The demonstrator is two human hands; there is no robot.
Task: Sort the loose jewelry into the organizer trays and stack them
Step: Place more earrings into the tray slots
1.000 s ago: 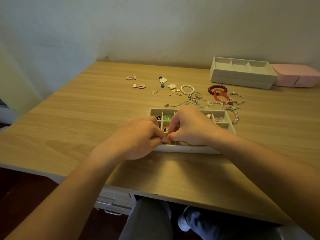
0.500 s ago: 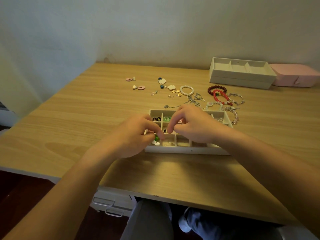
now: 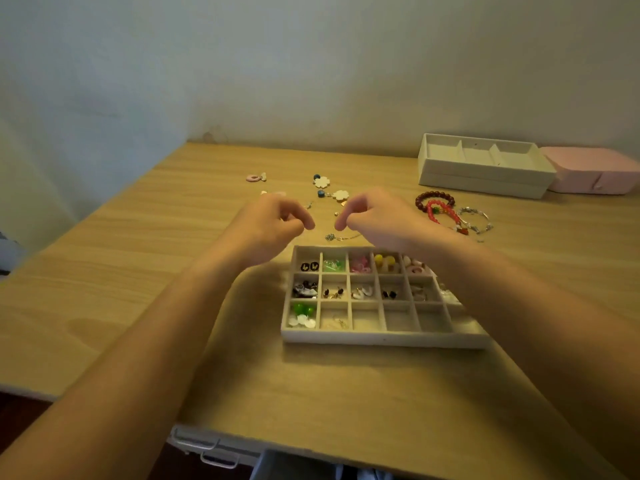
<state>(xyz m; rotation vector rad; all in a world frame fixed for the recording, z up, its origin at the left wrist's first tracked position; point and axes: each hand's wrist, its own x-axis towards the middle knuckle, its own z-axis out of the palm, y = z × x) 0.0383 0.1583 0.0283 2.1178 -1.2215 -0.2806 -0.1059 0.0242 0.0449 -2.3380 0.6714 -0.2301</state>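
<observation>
A cream organizer tray [image 3: 381,339] with many small compartments lies on the wooden table; most back cells hold earrings, and a green-and-white pair [image 3: 303,315] sits in the front left cell. Just beyond the tray, my left hand [image 3: 273,221] and my right hand [image 3: 375,216] hover side by side with loosely curled fingers, and I see nothing in them. Loose pieces lie past them: white flower earrings [image 3: 322,182], a pink ring earring [image 3: 254,178], a thin chain [image 3: 341,237], red bead bracelets [image 3: 441,207] and a silver bracelet [image 3: 474,218].
Two stacked cream trays [image 3: 481,176] with wide compartments stand at the back right, next to a pink box [image 3: 595,173]. A wall runs along the table's far edge. A drawer unit [image 3: 207,448] shows under the table's near edge.
Both hands left the front cells of the tray and moved away from me, over the loose jewelry. The green-and-white earrings now lie in the front left cell.
</observation>
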